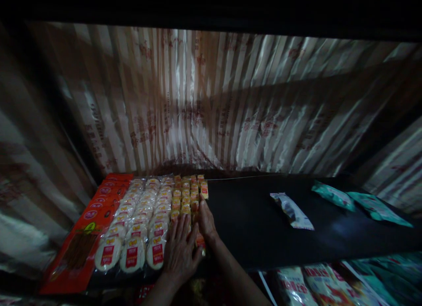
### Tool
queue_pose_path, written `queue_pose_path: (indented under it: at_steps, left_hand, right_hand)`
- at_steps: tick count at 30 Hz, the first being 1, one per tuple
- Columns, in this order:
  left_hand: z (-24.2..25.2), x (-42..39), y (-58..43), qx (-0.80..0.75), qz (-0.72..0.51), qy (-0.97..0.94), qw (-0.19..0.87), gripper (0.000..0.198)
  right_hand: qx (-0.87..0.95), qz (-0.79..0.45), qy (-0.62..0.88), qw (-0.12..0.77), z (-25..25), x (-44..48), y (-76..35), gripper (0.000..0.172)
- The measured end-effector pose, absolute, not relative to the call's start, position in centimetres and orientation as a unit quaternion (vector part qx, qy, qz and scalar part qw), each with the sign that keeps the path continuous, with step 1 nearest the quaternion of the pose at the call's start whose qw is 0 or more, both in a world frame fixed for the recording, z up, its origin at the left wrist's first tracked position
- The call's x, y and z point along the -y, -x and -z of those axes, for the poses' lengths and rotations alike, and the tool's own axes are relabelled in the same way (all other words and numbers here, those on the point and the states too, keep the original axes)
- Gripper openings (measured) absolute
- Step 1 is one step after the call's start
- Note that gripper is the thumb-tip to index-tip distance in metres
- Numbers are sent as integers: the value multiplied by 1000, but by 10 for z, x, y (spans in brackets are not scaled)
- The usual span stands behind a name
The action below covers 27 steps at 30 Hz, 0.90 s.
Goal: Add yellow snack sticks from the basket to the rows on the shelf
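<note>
On a dark shelf stand rows of small yellow snack packets (186,194). My left hand (180,244) lies over the front of these rows, palm down with its fingers stretched out. Along their right side rests my right hand (206,220), fingers extended and its thumb bent inward. Neither hand grips anything that I can see; the packets under the palms are hidden. Left of the yellow ones are rows of round white wrapped cakes (132,251) in clear film. Beyond those, orange-red snack bags (77,242) overlap in one row.
On the black shelf (240,222) to the right lie a white packet (293,211) and two teal packets (333,195). More bags (293,284) fill a lower level at front right. Crinkled, printed plastic film (198,99) covers the back; a dark beam (211,11) crosses overhead.
</note>
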<state>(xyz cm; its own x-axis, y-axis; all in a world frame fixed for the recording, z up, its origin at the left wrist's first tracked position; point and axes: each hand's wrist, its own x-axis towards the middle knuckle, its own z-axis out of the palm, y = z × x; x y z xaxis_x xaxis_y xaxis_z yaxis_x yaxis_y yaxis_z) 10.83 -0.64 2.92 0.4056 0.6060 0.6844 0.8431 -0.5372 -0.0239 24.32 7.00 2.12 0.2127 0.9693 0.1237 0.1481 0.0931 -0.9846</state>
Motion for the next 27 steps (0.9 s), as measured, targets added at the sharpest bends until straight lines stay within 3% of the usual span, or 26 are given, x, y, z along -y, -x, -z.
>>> queue_pose_path:
  at_steps: [10, 16, 19, 23, 27]
  left_hand:
    - [-29, 7, -115, 435, 316, 822, 189, 61]
    - [-29, 6, -115, 439, 312, 822, 186, 61]
    - [-28, 7, -115, 436, 311, 823, 187, 61]
    - [-25, 7, -116, 433, 313, 823, 192, 62]
    - [-21, 6, -117, 434, 317, 820, 195, 61]
  right_hand:
    - [560, -368, 577, 468, -35, -108, -250, 71]
    - [584, -304, 569, 493, -40, -105, -261, 64]
    - [567, -234, 597, 517, -36, -112, -276, 70]
    - [527, -251, 657, 478, -21, -128, -291, 87]
    - [523, -275, 653, 473, -8, -139, -291, 81]
